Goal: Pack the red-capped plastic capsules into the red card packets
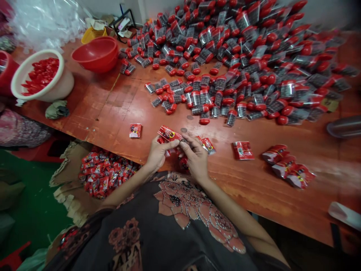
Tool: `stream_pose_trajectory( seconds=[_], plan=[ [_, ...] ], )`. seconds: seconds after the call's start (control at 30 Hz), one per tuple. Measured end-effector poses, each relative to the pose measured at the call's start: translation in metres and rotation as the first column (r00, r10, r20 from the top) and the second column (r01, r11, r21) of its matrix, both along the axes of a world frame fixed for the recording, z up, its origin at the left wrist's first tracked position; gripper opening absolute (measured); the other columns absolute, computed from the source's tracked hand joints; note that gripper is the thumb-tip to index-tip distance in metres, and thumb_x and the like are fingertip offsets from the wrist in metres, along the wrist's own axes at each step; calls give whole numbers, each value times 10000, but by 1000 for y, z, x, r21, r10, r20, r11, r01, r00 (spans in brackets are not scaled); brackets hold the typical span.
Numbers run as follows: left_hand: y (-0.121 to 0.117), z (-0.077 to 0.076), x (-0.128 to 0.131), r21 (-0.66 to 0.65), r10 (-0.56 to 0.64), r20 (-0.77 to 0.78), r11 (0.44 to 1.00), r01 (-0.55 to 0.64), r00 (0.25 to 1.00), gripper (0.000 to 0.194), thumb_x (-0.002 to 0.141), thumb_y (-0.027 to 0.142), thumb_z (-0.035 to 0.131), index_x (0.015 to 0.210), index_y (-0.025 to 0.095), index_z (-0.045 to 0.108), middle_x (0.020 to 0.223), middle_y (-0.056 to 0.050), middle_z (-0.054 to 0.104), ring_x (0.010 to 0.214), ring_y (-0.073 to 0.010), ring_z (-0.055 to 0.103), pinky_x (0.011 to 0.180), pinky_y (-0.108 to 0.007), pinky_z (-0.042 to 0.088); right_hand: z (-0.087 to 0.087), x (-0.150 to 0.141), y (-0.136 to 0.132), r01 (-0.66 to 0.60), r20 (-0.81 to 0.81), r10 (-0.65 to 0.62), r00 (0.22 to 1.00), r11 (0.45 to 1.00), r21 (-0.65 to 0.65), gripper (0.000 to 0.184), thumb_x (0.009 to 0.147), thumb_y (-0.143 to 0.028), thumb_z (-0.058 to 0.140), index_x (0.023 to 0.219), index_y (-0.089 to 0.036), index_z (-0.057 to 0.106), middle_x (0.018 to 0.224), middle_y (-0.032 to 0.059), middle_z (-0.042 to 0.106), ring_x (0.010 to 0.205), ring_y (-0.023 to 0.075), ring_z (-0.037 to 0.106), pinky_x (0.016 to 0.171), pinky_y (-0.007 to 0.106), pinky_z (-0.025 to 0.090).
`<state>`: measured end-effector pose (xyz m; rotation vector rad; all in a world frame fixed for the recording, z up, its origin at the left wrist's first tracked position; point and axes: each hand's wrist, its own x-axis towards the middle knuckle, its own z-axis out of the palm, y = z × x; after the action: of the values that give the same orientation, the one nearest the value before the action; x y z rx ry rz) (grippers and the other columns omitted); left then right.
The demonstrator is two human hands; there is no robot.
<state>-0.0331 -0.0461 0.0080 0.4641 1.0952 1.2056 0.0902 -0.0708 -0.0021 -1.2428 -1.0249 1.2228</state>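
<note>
The left fingers [171,144] are clamped on a red packet [169,133]; the right fingers [187,149] meet its near end, their grip unclear. Below-left of them, seemingly finished packets [108,175] fill a carton [70,203]; beyond, heaped tubs [204,81] on the tabletop [113,113] look undone.

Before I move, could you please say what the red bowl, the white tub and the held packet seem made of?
Red bowl: probably glossy plastic; smooth, shiny wall.
White tub: likely satin plastic; thick, rounded rim.
Held packet: printed, slightly glossy card or film, hard to tell; flat, patterned red face.
</note>
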Motion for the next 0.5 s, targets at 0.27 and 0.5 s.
stream_pose_trajectory(
  seconds=[0.27, 0.5],
  plan=[
    [1, -4, -2, -42, -32, 65, 999, 34, 997, 338, 549, 179, 872, 824, 142, 677, 822, -44, 718, 705, -144, 657, 727, -293, 531, -3, 2, 5, -4, -89, -7, 996, 992, -129, 343, 817, -342, 663, 1156, -294, 636, 988, 32, 639, 724, 148, 599, 575, 301, 549],
    [6, -5, -10, 11, 60, 18, 998, -61, 998, 342, 539, 203, 882, 815, 148, 688, 807, -30, 727, 711, -149, 667, 728, -300, 558, -14, 13, 6, -146, -22, 145, 989, 987, -72, 376, 804, -292, 655, 1179, -328, 647, 1161, 44, 616, 1052, 223, 610, 932, 440, 534]
  ],
)
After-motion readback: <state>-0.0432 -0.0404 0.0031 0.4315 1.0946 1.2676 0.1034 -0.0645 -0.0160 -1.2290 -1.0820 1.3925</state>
